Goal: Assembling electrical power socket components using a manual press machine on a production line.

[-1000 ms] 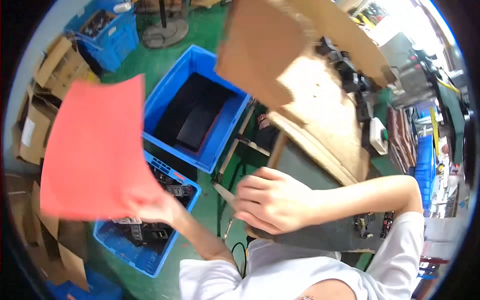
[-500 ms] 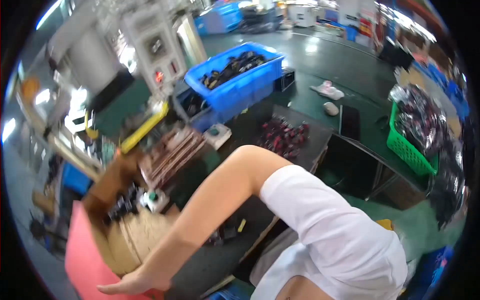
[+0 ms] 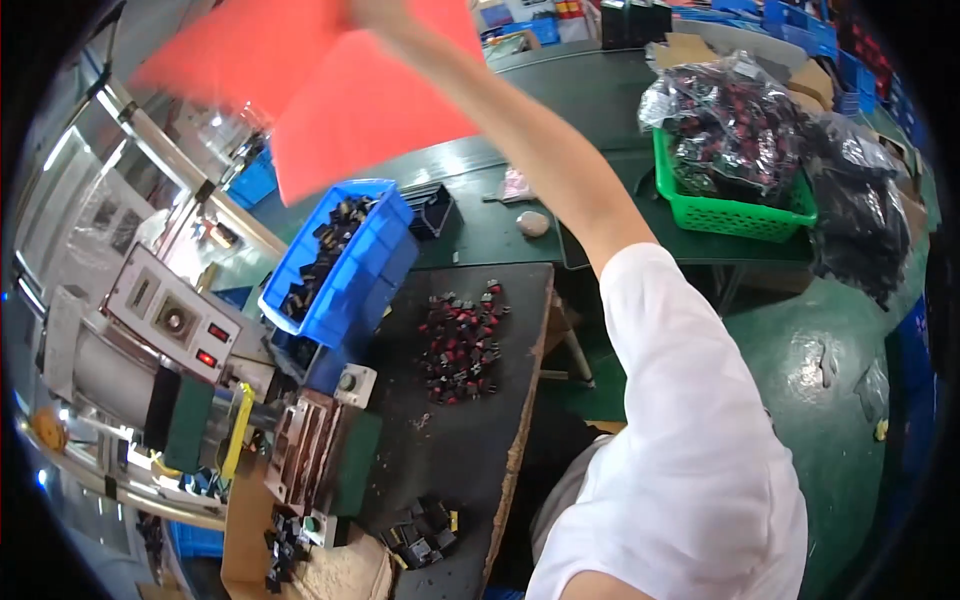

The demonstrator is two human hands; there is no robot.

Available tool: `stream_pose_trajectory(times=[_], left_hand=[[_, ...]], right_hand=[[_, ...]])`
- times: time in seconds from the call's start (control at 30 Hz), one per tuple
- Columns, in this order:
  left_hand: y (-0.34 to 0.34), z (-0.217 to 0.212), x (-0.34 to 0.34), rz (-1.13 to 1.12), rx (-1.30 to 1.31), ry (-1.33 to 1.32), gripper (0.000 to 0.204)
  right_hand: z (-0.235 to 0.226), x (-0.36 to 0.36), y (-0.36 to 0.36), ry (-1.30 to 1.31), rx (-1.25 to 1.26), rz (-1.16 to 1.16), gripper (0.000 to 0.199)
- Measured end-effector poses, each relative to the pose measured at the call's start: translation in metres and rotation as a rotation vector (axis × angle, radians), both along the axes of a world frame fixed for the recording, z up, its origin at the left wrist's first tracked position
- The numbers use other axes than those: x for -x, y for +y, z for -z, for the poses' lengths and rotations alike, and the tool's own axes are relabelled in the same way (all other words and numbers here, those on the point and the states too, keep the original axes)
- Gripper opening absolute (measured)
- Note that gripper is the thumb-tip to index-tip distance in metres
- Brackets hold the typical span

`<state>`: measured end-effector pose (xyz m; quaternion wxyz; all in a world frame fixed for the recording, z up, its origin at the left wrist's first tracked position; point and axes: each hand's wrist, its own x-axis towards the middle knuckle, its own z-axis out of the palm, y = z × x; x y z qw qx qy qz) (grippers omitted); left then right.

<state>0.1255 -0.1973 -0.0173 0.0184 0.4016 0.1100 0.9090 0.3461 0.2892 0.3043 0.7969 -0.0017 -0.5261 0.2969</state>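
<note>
My right arm reaches up across the picture. At the upper edge my right hand [image 3: 376,12], blurred and partly cut off, is closed on a large pink-red sheet [image 3: 370,115]. The sheet hangs bent in the air above the blue bin [image 3: 385,240], which holds small black parts. Its left part is smeared by motion. My left hand is out of view; only skin at a sleeve opening shows at the lower edge. Below the raised arm, a pile of small red-and-black parts [image 3: 462,345] lies on the dark worktable [image 3: 440,450]. Several black parts [image 3: 420,535] lie nearer.
A machine with a control panel [image 3: 175,315] stands left, beside a brown clamp-like block [image 3: 303,445]. At lower left is a cardboard box [image 3: 245,540]. A green basket [image 3: 735,215] with bagged parts sits on the far green table. A round stone-like lump [image 3: 532,223] lies there.
My right hand has swung from the lower left up to the top, lifting the pink-red sheet off the cardboard box area. The view has also shifted.
</note>
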Motion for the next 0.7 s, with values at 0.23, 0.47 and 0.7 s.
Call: stream_pose_trajectory(times=[0.23, 0.47, 0.7], left_hand=[[-0.016, 0.027, 0.052, -0.231, 0.306, 0.219, 0.052], [-0.007, -0.002, 0.035, -0.495, 0.394, 0.22, 0.049], [-0.129, 0.046, 0.121, -1.968, 1.13, 0.535, 0.036]], right_hand=[[0.202, -0.326, 0.063, -0.049, 0.935, 0.829, 0.033], [0.177, -0.227, 0.082, -0.153, 0.901, 0.537, 0.057], [0.12, 0.0, -0.081, -0.567, 0.169, 0.385, 0.038]])
